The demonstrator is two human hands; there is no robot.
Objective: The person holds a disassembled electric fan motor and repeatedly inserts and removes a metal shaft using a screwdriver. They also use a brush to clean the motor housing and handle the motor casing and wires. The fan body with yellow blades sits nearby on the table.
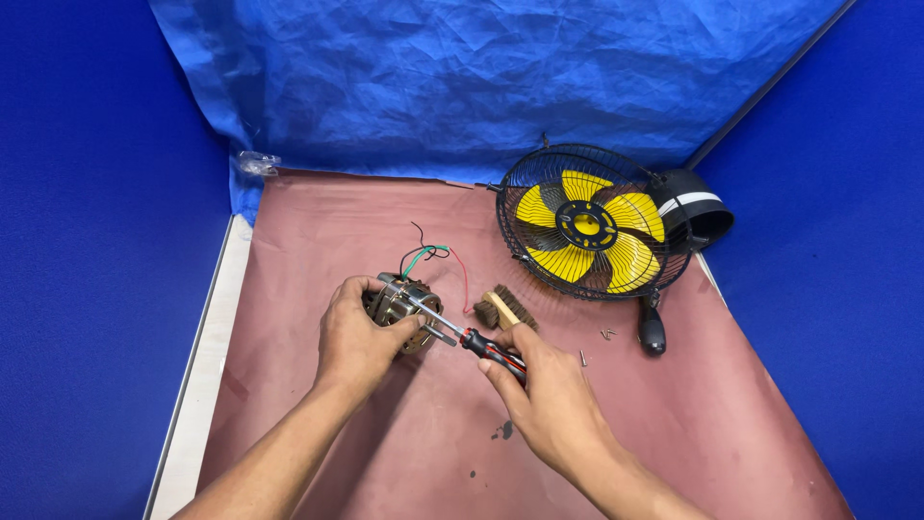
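Observation:
My left hand (354,339) grips a small electric fan motor (402,306) with bare metal housing and copper windings, held just above the brownish-red mat (404,443). Thin green, black and red wires (433,252) trail from the motor toward the back. My right hand (544,395) holds a screwdriver (478,343) with a black and red handle. Its metal shaft points left and its tip rests on the motor's face.
A small wooden-backed brush (502,308) lies just right of the motor. A black wire fan cage with yellow blades (587,223) and a black housing (695,208) stands at the back right. Loose screws (606,334) lie near a black knob-like part (652,332). Blue sheeting surrounds the mat.

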